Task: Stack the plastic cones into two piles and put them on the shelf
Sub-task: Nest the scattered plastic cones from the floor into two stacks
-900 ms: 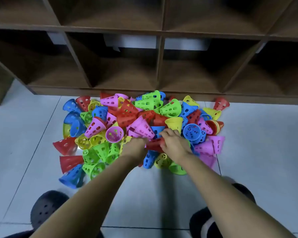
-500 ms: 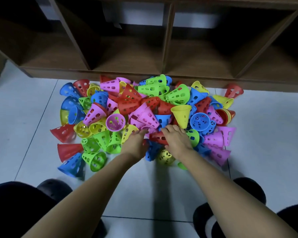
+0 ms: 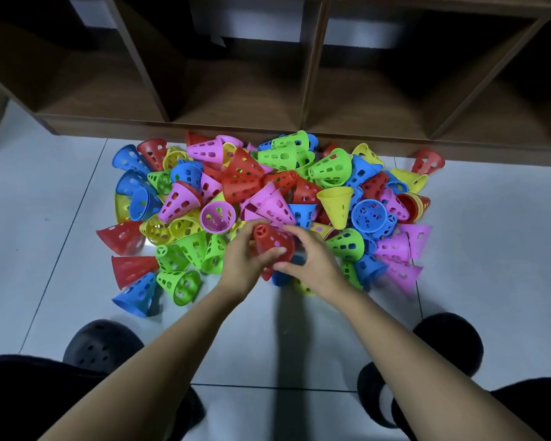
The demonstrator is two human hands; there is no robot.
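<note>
At pile's near edge: your left hand [image 3: 240,265] and right hand [image 3: 312,265] now clasp the perforated red plastic cone [image 3: 272,241].
Change: lifted clear of the heap.
Meaning: first stack started; brown wooden shelf [image 3: 299,100] empty.

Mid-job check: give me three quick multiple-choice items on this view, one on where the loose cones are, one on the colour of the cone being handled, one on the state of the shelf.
1. Where is the heap of cones?
A. On the floor in front of the shelf
B. Inside a shelf compartment
C. On a table

2. What colour is the cone held between the left hand and right hand?
A. Yellow
B. Red
C. Green

3. What do the shelf compartments in view hold?
A. Two finished piles
B. One pile
C. No cones

Answers: 1 A, the heap lies on the tiles below the shelf's front edge. 2 B, the red cone sits between both hands. 3 C, the compartment floors show bare.
</note>
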